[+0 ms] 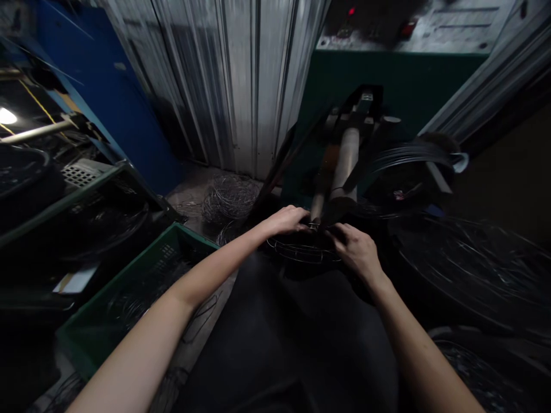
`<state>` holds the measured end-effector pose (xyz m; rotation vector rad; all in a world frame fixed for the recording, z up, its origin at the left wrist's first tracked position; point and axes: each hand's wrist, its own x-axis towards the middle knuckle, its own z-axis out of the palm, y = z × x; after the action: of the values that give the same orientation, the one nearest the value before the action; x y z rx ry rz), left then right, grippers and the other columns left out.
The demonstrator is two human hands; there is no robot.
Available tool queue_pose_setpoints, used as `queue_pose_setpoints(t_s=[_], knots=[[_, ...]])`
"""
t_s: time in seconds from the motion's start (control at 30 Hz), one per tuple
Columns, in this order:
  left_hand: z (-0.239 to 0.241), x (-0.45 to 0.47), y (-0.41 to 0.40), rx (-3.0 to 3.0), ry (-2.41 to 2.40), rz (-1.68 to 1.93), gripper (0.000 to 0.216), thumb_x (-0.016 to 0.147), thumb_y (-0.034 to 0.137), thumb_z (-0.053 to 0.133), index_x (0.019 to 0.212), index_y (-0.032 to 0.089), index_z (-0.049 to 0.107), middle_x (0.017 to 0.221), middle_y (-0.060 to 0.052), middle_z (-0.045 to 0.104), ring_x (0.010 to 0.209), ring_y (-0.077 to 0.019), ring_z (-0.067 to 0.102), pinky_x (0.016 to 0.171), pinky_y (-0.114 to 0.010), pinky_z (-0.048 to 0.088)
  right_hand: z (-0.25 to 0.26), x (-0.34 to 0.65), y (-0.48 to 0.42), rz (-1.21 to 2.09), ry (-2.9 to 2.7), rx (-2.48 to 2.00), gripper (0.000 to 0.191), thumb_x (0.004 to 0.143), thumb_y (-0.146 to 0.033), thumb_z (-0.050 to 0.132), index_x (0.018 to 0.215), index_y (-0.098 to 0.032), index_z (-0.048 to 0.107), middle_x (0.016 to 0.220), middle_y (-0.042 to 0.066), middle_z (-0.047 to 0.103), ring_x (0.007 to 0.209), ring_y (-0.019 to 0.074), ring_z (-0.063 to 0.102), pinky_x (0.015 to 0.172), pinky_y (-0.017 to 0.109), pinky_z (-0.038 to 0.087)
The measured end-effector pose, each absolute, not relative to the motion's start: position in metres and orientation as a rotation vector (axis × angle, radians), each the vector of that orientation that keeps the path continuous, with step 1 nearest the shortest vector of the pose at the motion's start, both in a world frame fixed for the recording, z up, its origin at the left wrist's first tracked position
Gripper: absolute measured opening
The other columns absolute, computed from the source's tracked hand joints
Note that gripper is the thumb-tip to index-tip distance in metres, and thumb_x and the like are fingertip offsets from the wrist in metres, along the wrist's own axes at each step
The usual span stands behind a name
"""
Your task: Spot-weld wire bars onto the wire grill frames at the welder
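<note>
Head camera, and we're in close at the machine: the left hand point(286, 221) has its fingers curled shut on the far edge of a wire ring point(303, 252), right at the foot of a metal roller point(345, 163). The right hand point(355, 252) comes in bent-fingered, tips hidden, so I can't call that grip. The ring sits just below both hands. The danger here is a loose wire end jabbing a finger, or a slack grip letting the ring spring free. A coil of wire point(408, 156) hangs close by, a green plastic crate point(116, 277) to the left.
</note>
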<state>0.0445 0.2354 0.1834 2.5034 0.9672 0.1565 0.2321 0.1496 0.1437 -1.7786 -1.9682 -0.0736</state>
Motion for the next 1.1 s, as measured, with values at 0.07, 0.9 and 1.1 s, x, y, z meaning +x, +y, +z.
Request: queue_pose_setpoints(t_s=[0.07,0.9,1.1], knots=[[0.184,0.044,0.234,2.512,0.972,0.156,0.028,0.08,0.036,0.058,0.099,0.016,0.064,0.09,-0.007,0.067,0.087,-0.0207,0.062,0.072,-0.025,0.044,0.143,0.233,0.15,-0.047,-1.97,-1.769,0.03,0.087,-0.042,0.042,0.085,-0.021,0.063,0.082,0.005,0.063,0.072,0.0172,0.058,0.056,0.026,0.037],[0.182,0.048,0.225,2.532,0.874,0.223,0.029,0.083,0.028,0.056,0.108,0.014,0.06,0.102,-0.008,0.066,0.094,-0.0193,0.061,0.078,-0.024,0.045,0.148,0.239,0.153,0.154,-1.969,-1.823,0.035,0.077,-0.053,0.053,0.071,-0.019,0.054,0.073,0.003,0.058,0.07,0.0178,0.053,0.06,0.028,0.035],[0.183,0.045,0.225,2.566,0.881,0.247,0.024,0.083,0.027,0.055,0.102,0.014,0.061,0.098,-0.008,0.067,0.092,-0.0195,0.061,0.076,-0.024,0.044,0.147,0.242,0.153,0.231,-1.974,-1.746,0.028,0.08,-0.045,0.053,0.081,-0.019,0.06,0.081,0.005,0.061,0.076,0.0187,0.056,0.067,0.029,0.04]])
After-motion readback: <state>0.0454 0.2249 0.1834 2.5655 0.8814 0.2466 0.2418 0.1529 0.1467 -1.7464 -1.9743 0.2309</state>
